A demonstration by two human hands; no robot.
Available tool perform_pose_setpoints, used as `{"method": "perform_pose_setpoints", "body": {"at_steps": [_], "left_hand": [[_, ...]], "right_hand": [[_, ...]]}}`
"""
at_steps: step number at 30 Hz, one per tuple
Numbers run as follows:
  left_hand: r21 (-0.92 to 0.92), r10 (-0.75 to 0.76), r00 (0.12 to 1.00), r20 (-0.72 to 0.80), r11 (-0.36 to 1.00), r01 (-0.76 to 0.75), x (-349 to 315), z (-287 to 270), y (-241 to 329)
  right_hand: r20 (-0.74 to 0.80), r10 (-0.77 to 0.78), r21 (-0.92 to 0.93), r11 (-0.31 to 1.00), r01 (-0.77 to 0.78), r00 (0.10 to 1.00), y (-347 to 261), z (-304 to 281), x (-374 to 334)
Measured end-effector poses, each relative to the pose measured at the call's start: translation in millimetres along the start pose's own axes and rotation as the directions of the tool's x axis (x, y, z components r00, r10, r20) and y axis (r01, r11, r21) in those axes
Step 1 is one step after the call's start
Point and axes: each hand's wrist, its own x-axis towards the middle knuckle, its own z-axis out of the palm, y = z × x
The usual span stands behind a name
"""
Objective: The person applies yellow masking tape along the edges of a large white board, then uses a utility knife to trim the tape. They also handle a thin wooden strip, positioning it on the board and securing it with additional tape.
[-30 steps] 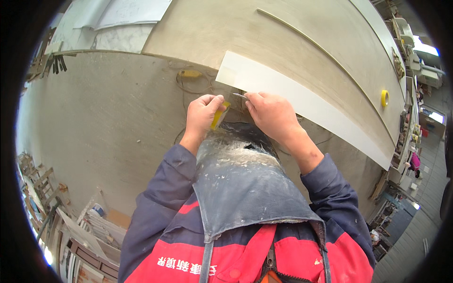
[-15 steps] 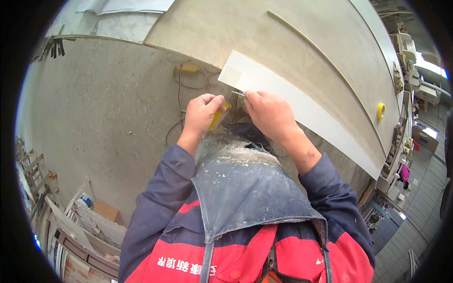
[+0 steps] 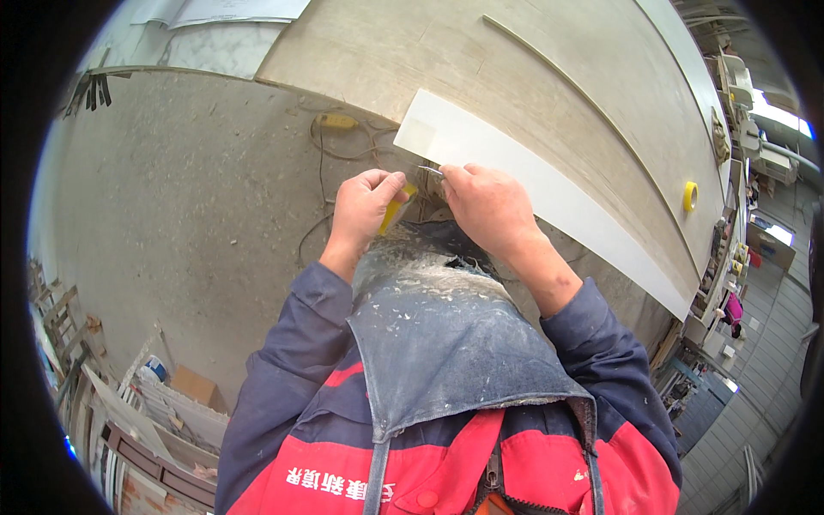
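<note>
My left hand [image 3: 365,208] is closed in a pinch, thumb against the fingers, on a flat yellow piece [image 3: 396,211] that hangs below it. The piece's kind is not clear; part of it is hidden by the fingers. Close by on the right, my right hand [image 3: 493,204] grips a thin, pointed metal blade [image 3: 431,171], whose tip sticks out toward the left hand. Its handle is covered by my fingers. Just beyond both hands, a long white panel [image 3: 549,189] lies along the near edge of a beige worktable [image 3: 378,64].
A thin strip [image 3: 592,106] and a yellow tape roll [image 3: 691,196] lie on the table. Below its edge, a yellow box [image 3: 337,121] with looped cable rests on the dusty floor. A cardboard box [image 3: 196,384] stands at lower left; papers [image 3: 223,10] lie at upper left.
The view has shifted very slightly. Both hands keep nearly the same pose and hold the same things.
</note>
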Motion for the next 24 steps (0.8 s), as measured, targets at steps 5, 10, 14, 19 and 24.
{"method": "perform_pose_setpoints", "body": {"at_steps": [5,10,14,19,24], "left_hand": [[0.025,0.01,1.0,0.007,1.0,-0.01,0,0,3],[0.015,0.007,1.0,0.013,1.0,-0.007,0,-1,4],[0.015,0.013,1.0,0.004,1.0,-0.013,1,-1,3],[0.079,0.025,0.999,-0.043,0.997,-0.022,4,-7,-8],[0.195,-0.006,1.0,0.001,0.981,0.005,-5,-19,-37]], "right_hand": [[-0.031,-0.006,0.007,1.0,0.006,1.0,-4,3,2],[-0.017,-0.008,-0.009,1.0,0.008,1.0,-8,6,8],[0.019,0.031,-0.025,0.999,-0.03,0.999,-9,2,5],[-0.043,0.128,0.09,0.988,-0.123,0.991,19,-1,-39],[0.056,0.454,0.547,0.731,-0.408,0.889,19,6,-85]]}}
